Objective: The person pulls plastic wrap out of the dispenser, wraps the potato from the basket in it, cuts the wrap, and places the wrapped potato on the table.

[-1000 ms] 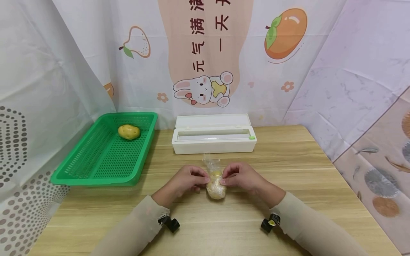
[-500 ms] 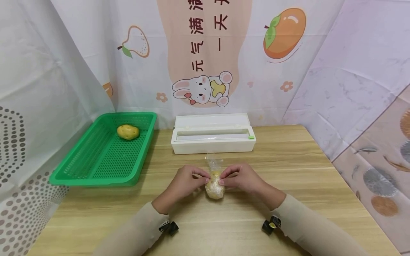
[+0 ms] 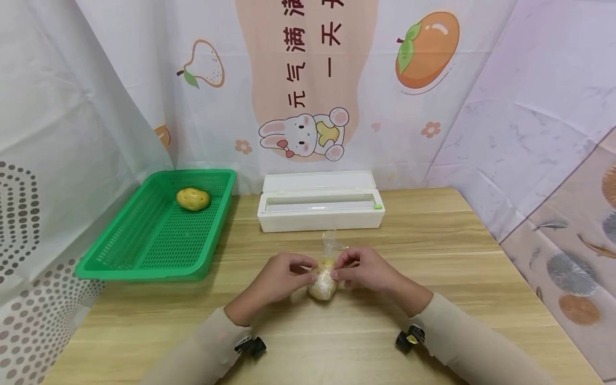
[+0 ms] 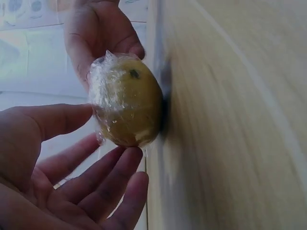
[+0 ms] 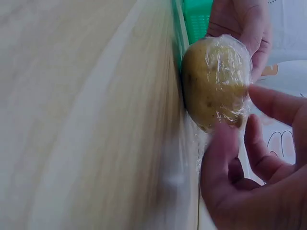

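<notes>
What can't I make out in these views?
Head view: parts of the wrapped potato, behind the left hand and right hand.
Head view: where the loose clear film ends, too small and see-through.
Head view: the topmost printed characters, cut off by the top edge.
Right wrist view: one right fingertip, blurred.
Right wrist view: most of the green basket, cut off by the top edge.

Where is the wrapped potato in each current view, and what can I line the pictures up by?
Head: wrapped potato below the picture's middle, between the left hand and right hand.
Left wrist: wrapped potato left of centre, mostly in the upper half.
Right wrist: wrapped potato right of centre, mostly in the upper half.
Shared landmark: wood-grain table, along the right in the left wrist view, the left in the right wrist view.
</notes>
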A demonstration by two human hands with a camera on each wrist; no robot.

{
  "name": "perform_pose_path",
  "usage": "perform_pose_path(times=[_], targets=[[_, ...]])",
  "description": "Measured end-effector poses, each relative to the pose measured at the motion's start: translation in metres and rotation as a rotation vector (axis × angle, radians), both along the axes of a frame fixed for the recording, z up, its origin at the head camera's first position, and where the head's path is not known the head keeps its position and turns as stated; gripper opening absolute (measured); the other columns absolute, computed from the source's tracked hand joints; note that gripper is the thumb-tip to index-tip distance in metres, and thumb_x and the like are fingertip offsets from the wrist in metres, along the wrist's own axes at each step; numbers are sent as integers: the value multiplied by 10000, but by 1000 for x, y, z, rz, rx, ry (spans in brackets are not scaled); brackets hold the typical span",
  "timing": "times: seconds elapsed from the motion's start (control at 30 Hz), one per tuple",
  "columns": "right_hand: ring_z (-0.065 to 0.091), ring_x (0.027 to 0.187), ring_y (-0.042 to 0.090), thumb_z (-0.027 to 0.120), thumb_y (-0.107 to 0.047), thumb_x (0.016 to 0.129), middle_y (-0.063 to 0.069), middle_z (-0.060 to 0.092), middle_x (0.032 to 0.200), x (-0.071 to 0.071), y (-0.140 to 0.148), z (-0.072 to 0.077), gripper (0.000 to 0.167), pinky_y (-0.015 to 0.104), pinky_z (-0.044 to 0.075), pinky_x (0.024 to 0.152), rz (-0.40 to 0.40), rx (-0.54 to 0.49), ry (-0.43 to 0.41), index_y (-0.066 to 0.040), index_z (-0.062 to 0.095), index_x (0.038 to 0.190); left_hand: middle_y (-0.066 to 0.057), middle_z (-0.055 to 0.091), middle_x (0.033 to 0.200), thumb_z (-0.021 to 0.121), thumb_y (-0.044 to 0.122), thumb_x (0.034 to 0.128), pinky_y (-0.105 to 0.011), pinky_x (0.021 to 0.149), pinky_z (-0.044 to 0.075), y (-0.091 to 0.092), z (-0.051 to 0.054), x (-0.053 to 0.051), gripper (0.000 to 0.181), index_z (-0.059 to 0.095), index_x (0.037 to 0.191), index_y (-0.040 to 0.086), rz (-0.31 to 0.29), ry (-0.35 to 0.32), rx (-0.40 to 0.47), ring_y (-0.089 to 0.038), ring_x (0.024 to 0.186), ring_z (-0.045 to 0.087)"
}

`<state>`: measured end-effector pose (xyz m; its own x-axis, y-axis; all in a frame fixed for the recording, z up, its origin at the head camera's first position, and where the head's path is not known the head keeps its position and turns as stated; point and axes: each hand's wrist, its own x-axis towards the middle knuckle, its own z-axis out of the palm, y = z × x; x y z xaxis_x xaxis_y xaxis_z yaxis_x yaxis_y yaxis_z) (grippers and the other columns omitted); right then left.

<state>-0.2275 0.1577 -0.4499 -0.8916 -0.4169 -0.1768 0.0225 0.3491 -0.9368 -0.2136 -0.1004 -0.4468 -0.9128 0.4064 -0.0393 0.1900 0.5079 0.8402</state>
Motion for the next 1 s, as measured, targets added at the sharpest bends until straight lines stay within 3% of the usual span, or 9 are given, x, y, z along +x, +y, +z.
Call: perform_pose_path(times=[0.13,0.2,0.23,0.3,0.43,0.53,0.63,0.73,1.0], targets=[[593,785,206,845,-248,847,57,665,918,-2,3,5,259,283,498,635,-14,102,115,-101,675,976,-42,714,1255,770,294,934,-407,914,598,0,2,3,317,700,1198,133,11,-21,14,-229,1109,718],[596,820,211,833,-245,857,43,677,943,-5,4,10,231,302,499,684,-12,117,192,-128,683,987,-24,701,1226,774,307,927,-419,924,588,0,5,6,320,683,1179,131,24,33,-27,-228,1113,700],[604,851,213,828,-241,865,37,687,962,-8,4,13,214,318,505,714,-3,121,240,-139,692,995,-7,689,1212,777,319,922,-411,910,585,1,7,10,314,683,1162,140,30,80,-70,-220,1104,691],[629,914,221,818,-240,884,-18,704,1001,-13,3,19,177,377,514,787,44,140,348,-172,713,1010,44,668,1131,787,340,905,-345,835,570,4,9,18,270,692,1099,179,33,234,-180,-157,1011,666],[654,1105,169,805,-206,909,-67,726,1124,-26,-4,29,156,497,504,1016,258,209,579,-225,739,1049,80,619,965,792,366,884,-241,662,496,14,13,38,199,719,984,211,17,575,-374,-71,800,583],[637,1193,111,778,-171,919,-64,721,1207,-33,-10,35,198,455,470,1110,426,284,673,-221,744,1108,81,621,914,799,368,883,-223,602,475,18,13,47,185,741,960,210,1,705,-428,-46,728,558],[657,1156,105,743,-159,924,-77,730,1189,-37,-15,38,218,416,525,1033,524,347,683,-195,750,1139,82,631,924,821,360,872,-224,593,470,18,11,47,177,759,965,224,8,714,-458,-50,727,569],[692,1060,109,725,-170,926,-87,745,1131,-40,-18,38,204,400,563,963,573,373,679,-181,757,1126,98,640,938,829,344,868,-218,609,476,14,10,44,154,772,971,245,22,695,-481,-48,757,594],[676,802,62,772,-280,930,-87,713,1044,-37,-14,35,178,285,577,770,542,425,644,-197,723,1079,99,662,907,754,185,903,-216,557,419,6,8,32,154,798,1025,269,82,615,-471,-42,679,549]])
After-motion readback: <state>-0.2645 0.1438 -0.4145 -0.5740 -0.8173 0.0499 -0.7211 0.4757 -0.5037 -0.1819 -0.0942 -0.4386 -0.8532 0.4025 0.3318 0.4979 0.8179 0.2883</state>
